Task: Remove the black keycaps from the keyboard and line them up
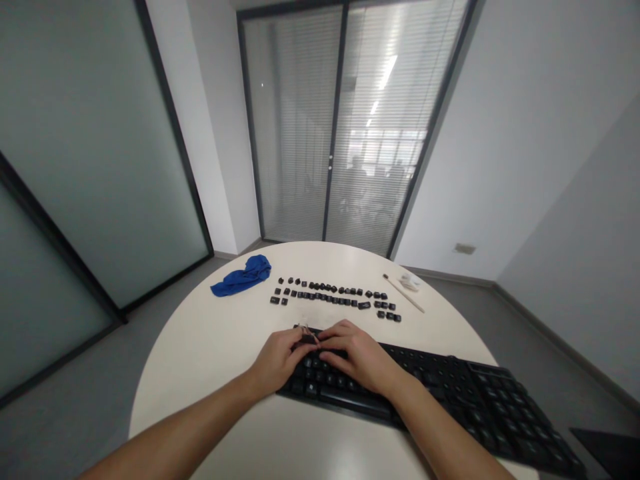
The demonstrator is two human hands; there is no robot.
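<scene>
A black keyboard point(345, 393) lies slanted on the round table, its right end toward the lower right. Both of my hands meet over its upper left corner. My left hand point(277, 360) has thumb and fingers pinched at that corner. From the right, my right hand point(357, 353) reaches in with its fingertips closed together beside the left ones. Between the fingertips shows a thin, pale, wire-like piece point(306, 329), too small to name surely. Keycaps remain on the lower rows and number pad; bare sockets show along the upper part.
Loose black keycaps point(327, 297) stand in rows beyond the keyboard. A blue cloth point(245, 275) lies at the back left. A toothbrush point(404, 293) and a crumpled white item point(411, 283) lie at the back right of the table point(200, 360). A dark object point(607, 450) is at the lower right.
</scene>
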